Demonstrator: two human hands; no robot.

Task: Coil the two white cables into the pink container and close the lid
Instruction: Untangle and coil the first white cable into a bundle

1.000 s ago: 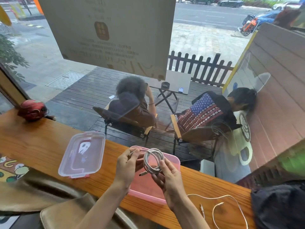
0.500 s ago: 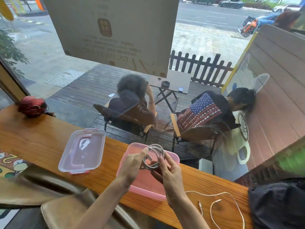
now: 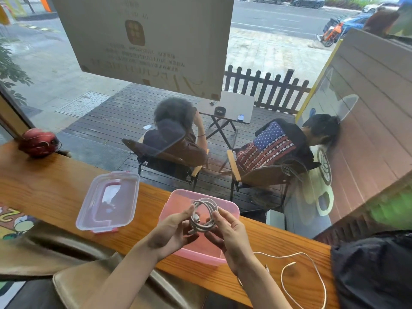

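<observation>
While both hands hold coiled cable (image 3: 204, 216), pink container (image 3: 231, 208) rim below.

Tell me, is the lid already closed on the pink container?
No: the lid lies apart on the wooden counter, left of the open pink container, while both hands hold the coiled cable above it.
</observation>
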